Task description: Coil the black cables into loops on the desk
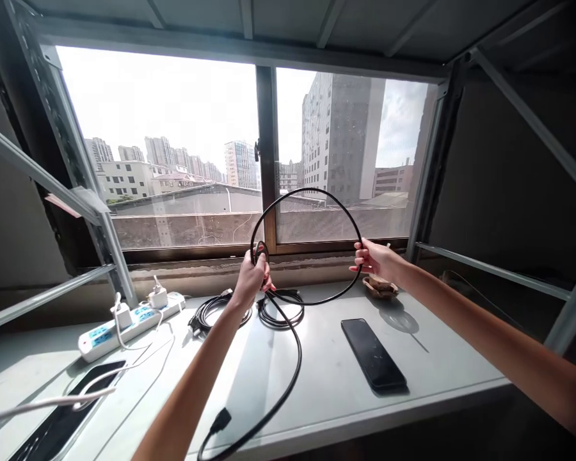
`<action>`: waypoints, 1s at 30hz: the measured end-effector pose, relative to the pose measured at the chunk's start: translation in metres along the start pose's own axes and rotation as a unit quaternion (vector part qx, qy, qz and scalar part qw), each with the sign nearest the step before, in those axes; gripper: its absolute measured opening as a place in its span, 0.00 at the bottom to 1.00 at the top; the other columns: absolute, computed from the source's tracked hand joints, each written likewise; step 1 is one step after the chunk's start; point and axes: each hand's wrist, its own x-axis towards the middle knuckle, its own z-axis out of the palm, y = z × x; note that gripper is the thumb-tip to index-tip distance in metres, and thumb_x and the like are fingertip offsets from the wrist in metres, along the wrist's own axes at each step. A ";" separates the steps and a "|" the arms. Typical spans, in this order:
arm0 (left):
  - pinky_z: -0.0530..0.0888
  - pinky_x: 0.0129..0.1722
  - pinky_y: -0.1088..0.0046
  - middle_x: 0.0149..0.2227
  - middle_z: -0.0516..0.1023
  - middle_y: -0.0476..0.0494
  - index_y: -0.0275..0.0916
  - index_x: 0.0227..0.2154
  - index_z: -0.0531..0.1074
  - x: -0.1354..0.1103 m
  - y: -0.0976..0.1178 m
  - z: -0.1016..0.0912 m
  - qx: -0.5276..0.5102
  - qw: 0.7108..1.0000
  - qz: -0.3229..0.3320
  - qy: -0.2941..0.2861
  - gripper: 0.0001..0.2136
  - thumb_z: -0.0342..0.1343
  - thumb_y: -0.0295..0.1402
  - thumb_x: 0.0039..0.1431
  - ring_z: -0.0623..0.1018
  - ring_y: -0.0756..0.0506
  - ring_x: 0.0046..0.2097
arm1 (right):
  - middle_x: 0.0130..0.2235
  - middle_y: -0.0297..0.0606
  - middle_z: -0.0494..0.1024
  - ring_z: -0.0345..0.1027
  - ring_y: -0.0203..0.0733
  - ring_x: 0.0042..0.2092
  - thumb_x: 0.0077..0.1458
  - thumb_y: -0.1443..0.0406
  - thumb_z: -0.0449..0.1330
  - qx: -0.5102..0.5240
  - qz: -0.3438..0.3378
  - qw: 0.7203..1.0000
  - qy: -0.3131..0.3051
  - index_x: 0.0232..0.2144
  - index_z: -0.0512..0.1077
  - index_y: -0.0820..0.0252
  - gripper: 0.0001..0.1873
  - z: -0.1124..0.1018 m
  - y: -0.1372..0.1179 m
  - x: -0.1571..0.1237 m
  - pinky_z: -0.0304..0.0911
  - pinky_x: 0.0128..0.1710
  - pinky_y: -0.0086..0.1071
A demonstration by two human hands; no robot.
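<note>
A black cable [312,189] is held up between my hands in one wide loop, in front of the window. My left hand [255,274] is closed around the gathered strands on the loop's left side. On the right side, my right hand [372,259] pinches the same cable between thumb and fingers. From my left hand the free length hangs down and curves across the table, and its black plug end [221,419] lies near the front edge. Behind my left hand and forearm rest two coiled black cables [281,318] [206,312].
A white power strip [129,326] with chargers plugged in stands at the left. Nearby lies a dark phone-like device [62,416] under white cords. A black smartphone [373,354] lies right of centre, with a small brown bowl [380,288] behind it. Metal shelf posts [432,160] frame the table [317,371].
</note>
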 end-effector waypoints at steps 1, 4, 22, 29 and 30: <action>0.61 0.14 0.80 0.16 0.56 0.62 0.38 0.46 0.63 0.003 0.005 -0.001 0.028 1.000 0.013 0.000 0.13 0.50 0.36 0.59 0.55 0.56 0.13 | 0.19 0.30 0.63 0.62 0.33 0.21 0.63 0.66 0.45 -0.015 0.007 1.000 -0.003 0.27 0.63 0.60 0.13 0.001 0.009 0.002 0.69 0.31 0.35; 0.52 0.13 0.80 0.14 0.53 0.59 0.35 0.45 0.70 0.007 0.026 -0.005 0.121 0.990 0.071 0.010 0.14 0.49 0.34 0.59 0.53 0.55 0.14 | 0.31 0.39 0.73 0.70 0.39 0.35 0.55 0.72 0.53 -0.049 -0.012 0.999 0.004 0.36 0.66 0.61 0.06 0.007 0.019 0.005 0.68 0.42 0.37; 0.61 0.26 0.76 0.21 0.70 0.50 0.36 0.43 0.67 0.011 0.035 -0.005 0.458 0.854 0.204 0.138 0.13 0.53 0.28 0.53 0.70 0.48 0.23 | 0.11 0.25 0.59 0.46 0.26 0.12 0.55 0.69 0.57 -0.220 -0.185 0.937 -0.199 0.41 0.75 0.66 0.12 0.090 -0.034 -0.024 0.43 0.09 0.22; 0.69 0.27 0.70 0.23 0.76 0.40 0.35 0.29 0.71 -0.001 -0.026 -0.040 0.346 0.928 -0.122 0.062 0.21 0.52 0.52 0.53 0.75 0.43 0.23 | 0.11 0.22 0.56 0.43 0.24 0.11 0.55 0.69 0.56 -0.021 -0.239 0.963 -0.125 0.45 0.72 0.68 0.15 0.095 -0.046 -0.039 0.41 0.09 0.20; 0.71 0.28 0.69 0.21 0.76 0.38 0.34 0.27 0.72 -0.003 -0.034 -0.039 0.310 0.933 -0.183 0.013 0.25 0.51 0.56 0.52 0.76 0.42 0.23 | 0.11 0.21 0.56 0.43 0.24 0.11 0.54 0.68 0.58 -0.009 -0.248 0.961 -0.125 0.45 0.72 0.67 0.15 0.099 -0.046 -0.044 0.41 0.09 0.21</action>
